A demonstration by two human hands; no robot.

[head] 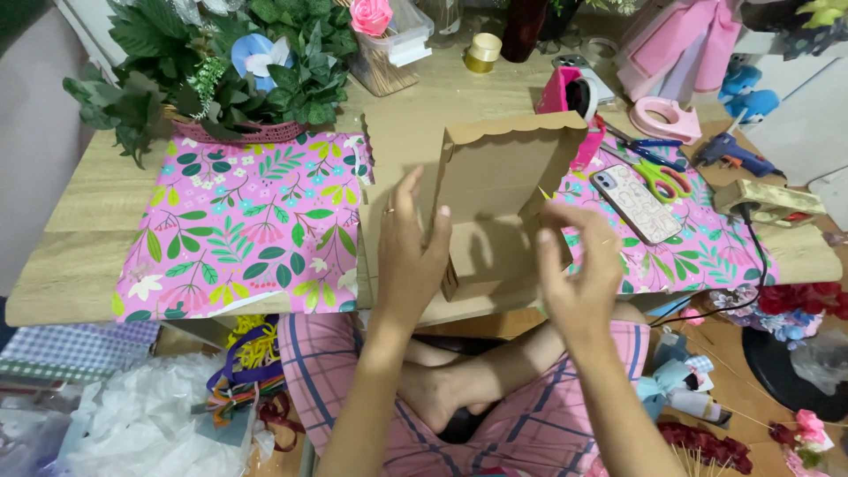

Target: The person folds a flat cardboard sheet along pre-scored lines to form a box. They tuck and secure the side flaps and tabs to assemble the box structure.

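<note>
Head view: 1 brown cardboard box (503, 208) stands tilted at the near edge of the low wooden table (88, 265), between both hands. The left hand (408, 256) grasps the box's left wall, thumb over the cardboard edge. The right hand (579, 274) is released, fingers spread, just beside the right wall; contact cannot be confirmed.

Progress, as judged: the box is partly assembled. The scalloped lid flap stands raised and the inner walls are folded up, but the box remains open and holds nothing visible. The pink floral wrapping paper (238, 230) lies flat and unused under and around it.

Surface: on the right lie a phone (636, 203), green-handled scissors (662, 177) and a blue glue gun (738, 157). At the far left stands a basket of artificial greenery (212, 79).

Room: the person sits cross-legged in pink plaid trousers. Ribbons, plastic wrap and artificial flowers lie on the floor at both sides.
</note>
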